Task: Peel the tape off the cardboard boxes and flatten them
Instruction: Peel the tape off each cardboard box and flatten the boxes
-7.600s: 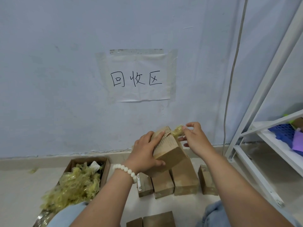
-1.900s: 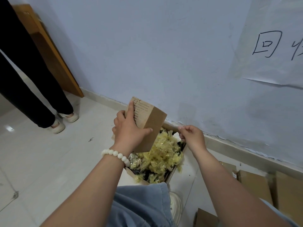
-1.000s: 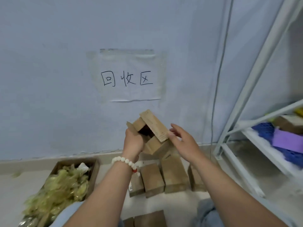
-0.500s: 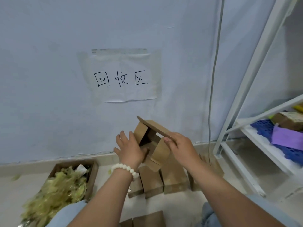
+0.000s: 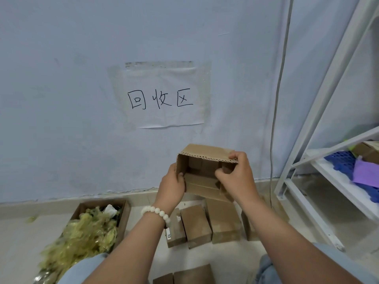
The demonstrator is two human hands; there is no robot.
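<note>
I hold a small brown cardboard box (image 5: 202, 173) up in front of the wall, its open end facing me so the hollow inside shows. My left hand (image 5: 172, 186) grips its left wall; a white bead bracelet sits on that wrist. My right hand (image 5: 238, 177) clasps the right end, thumb over the top flap and fingers curled into the opening. On the floor beneath stand several closed brown boxes (image 5: 222, 220) in a row against the wall.
An open carton (image 5: 123, 214) at the lower left is heaped with crumpled yellowish tape (image 5: 82, 236). A white metal shelf rack (image 5: 320, 181) stands at the right with blue and purple items. Two more boxes (image 5: 192, 274) lie near my knees. A paper sign hangs on the wall.
I dropped peeled tape into the carton at the left and turned back. The box's end flaps have been opened and it now faces me hollow, both hands on its sides.
</note>
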